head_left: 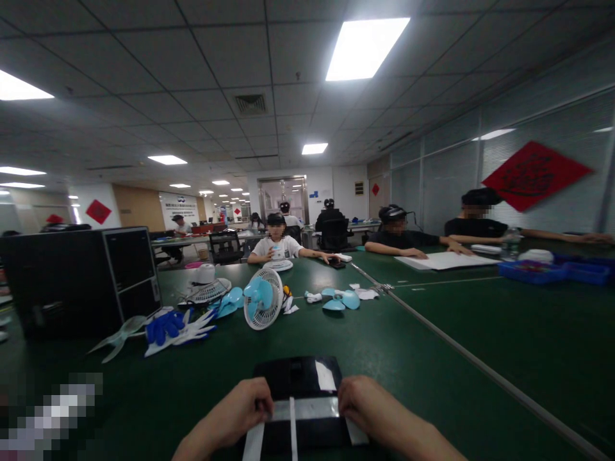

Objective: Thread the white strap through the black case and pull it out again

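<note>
A dark, flat black object (pixel 288 373), its kind unclear, lies on the green table in front of me. Across it runs a shiny grey strip (pixel 314 408), stretched between my hands. The fingers of my left hand (pixel 245 404) are closed at the strip's left end. At the other end, my right hand (pixel 364 400) is curled closed, its fingertips partly hidden. A narrow white strip (pixel 293 429) crosses the grey one, pointing toward me. More pale strips hang below each hand. On the black object's upper right sits a white patch (pixel 325 376).
Ahead on the table (pixel 394 358) are a fan head with blue blades (pixel 262 298), loose blue blades (pixel 343 299) and blue-white gloves (pixel 180 330). A black computer case (pixel 86 282) stands left. Blue trays (pixel 533 270) lie far right. Several people sit around the tables.
</note>
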`<state>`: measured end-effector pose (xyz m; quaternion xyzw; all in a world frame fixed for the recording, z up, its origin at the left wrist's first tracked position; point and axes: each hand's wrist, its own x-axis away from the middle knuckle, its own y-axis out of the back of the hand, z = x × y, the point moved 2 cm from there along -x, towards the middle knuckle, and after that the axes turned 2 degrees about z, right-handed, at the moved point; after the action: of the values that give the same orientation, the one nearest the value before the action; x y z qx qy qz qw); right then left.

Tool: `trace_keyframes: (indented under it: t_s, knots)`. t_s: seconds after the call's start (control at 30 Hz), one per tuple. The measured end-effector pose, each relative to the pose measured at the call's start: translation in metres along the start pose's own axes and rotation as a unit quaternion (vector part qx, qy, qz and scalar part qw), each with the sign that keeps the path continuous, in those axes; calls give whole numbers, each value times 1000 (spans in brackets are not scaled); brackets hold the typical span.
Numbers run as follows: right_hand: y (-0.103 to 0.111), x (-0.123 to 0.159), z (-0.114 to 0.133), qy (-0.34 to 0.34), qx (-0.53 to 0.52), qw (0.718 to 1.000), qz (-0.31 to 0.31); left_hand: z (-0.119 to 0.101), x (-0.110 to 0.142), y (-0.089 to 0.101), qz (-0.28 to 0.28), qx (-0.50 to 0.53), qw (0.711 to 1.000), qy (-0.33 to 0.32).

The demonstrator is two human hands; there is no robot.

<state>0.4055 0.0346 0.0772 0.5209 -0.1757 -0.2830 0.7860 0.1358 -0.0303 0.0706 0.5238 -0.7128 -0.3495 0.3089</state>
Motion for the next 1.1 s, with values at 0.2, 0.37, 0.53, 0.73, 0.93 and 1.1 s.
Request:
trace_keyframes:
  t_s: [0.2, 0.37, 0.53, 0.73, 0.93, 1.1]
  knots:
    - [-1, 2, -6, 1, -42, 999, -18, 8, -2, -1, 8, 25, 1000, -3]
    - [-2, 2, -7, 11, -42, 999, -19, 16, -2, -1, 6, 11, 1000, -5]
    - [1, -1, -8, 11, -59, 998, -30, 15, -1, 3, 8, 29, 999, 18]
    - [2, -11, -13, -26, -43, 992, -112, 39, -12, 10, -159, -27, 985, 59]
    - [-10, -37, -5, 21, -42, 995, -92, 80, -16, 16, -217, -153, 951, 156]
    - [-14, -73, 4, 38, 0, 996, -83, 101, -13, 20, -217, -189, 934, 211]
